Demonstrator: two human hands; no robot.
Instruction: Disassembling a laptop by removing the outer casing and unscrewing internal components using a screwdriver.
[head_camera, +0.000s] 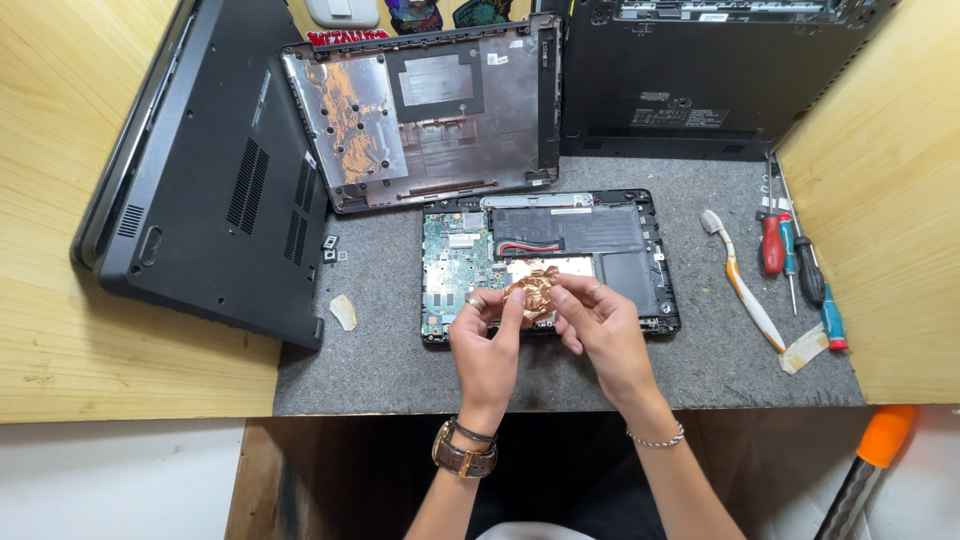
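Fingertips of both hands are pinched on a small crumpled piece of copper-coloured foil, which is held between the left hand and the right hand just above the front edge of an opened black laptop base with a green circuit board and a dark battery exposed. A grey felt work mat is spread beneath the base. Behind it, a removed bottom cover with a silvery inner lining is propped up, and a closed black laptop turned underside up is laid at the far left, partly over the wooden table. Another black laptop chassis is stood at the back right and is cut off by the top edge. To the right, a white and orange toothbrush and several screwdrivers with red, green and black handles are laid on the mat, with a scrap of tape beside them. A small pale scrap is seen left of the base. The foil's shape is hard to make out, being partly covered by the fingers. Both forearms are raised from the bottom edge, wrists bent inward; a brown-strapped watch is worn on the left wrist, a thin chain bracelet on the right.
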